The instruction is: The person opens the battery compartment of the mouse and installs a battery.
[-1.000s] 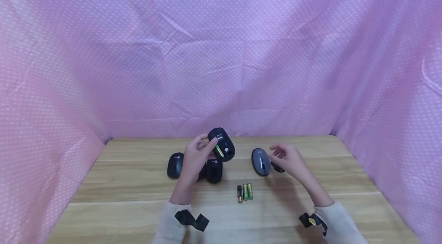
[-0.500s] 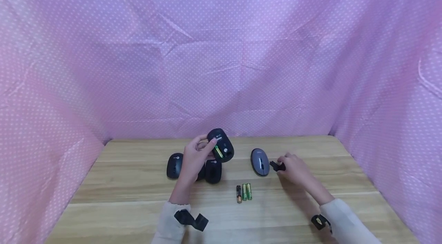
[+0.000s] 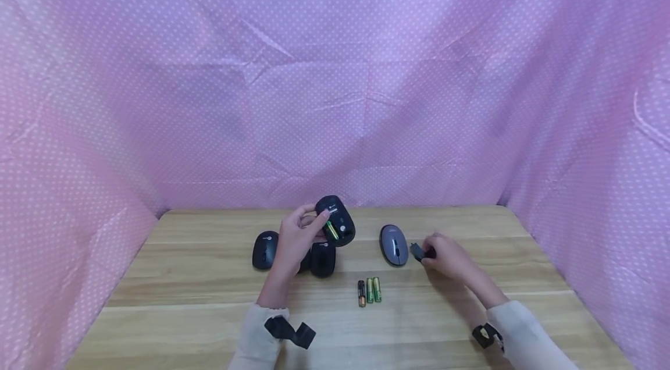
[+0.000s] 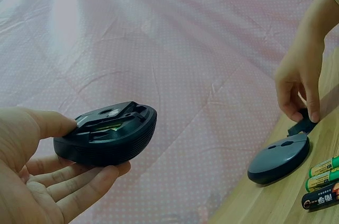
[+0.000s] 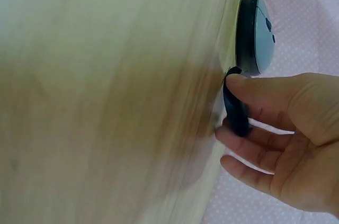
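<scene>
My left hand [image 3: 295, 236] holds a black computer mouse [image 3: 337, 219] above the table, underside turned up. Its battery bay is uncovered, and a green battery [image 3: 332, 230] lies inside. In the left wrist view, the thumb presses the mouse [image 4: 106, 147] from above with the fingers beneath. Over on the right, my right hand [image 3: 447, 255] pinches a small black battery cover [image 3: 417, 252] between thumb and fingers, low at the tabletop. The right wrist view shows this curved cover [image 5: 237, 108] beside a grey mouse [image 5: 264, 38].
The grey mouse [image 3: 394, 245] sits buttons toward me, left of the right hand. Two green batteries [image 3: 374, 290] and a black one [image 3: 362, 294] lie in front. Black mice [image 3: 264, 251] rest around the left forearm, partly hidden by it. A pink dotted curtain [image 3: 335, 96] hangs behind the table.
My right hand has moved right and down from beside the grey mouse and taken hold of the black battery cover, now slightly tilted. The left hand and its mouse stay nearly still.
</scene>
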Available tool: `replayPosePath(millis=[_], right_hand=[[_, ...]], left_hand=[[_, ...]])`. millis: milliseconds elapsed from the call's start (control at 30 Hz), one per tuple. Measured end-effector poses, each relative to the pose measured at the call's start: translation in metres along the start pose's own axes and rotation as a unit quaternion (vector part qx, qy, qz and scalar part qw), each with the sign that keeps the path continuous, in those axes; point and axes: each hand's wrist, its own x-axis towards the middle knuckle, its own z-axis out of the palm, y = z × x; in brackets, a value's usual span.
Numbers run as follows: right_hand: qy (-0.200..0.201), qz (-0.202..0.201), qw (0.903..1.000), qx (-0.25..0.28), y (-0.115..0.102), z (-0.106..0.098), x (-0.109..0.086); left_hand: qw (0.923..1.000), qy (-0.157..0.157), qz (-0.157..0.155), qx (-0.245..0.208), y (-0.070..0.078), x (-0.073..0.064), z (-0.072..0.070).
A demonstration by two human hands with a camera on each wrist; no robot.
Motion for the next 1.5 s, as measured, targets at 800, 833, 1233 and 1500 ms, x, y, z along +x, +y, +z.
replayPosePath(millis=[800, 833, 1233, 1500], right_hand=[[0.056, -0.157, 0.9155, 0.366, -0.154, -0.021, 0.019], [0.065, -0.157, 0.9165, 0.362, -0.156, -0.019, 0.019], [0.129, -0.167, 0.9100, 0.357, -0.164, -0.012, 0.018], [0.112, -0.168, 0.9086, 0.366, -0.163, -0.010, 0.018]], left_hand=[[0.9998, -0.019, 0.010, 0.002, 0.001, -0.002, 0.004], [0.9998, -0.019, 0.010, 0.002, 0.002, -0.002, 0.003], [1.0000, 0.002, 0.004, 0.003, 0.010, -0.003, 0.004], [0.9999, 0.001, 0.008, -0.012, 0.006, -0.001, 0.005]])
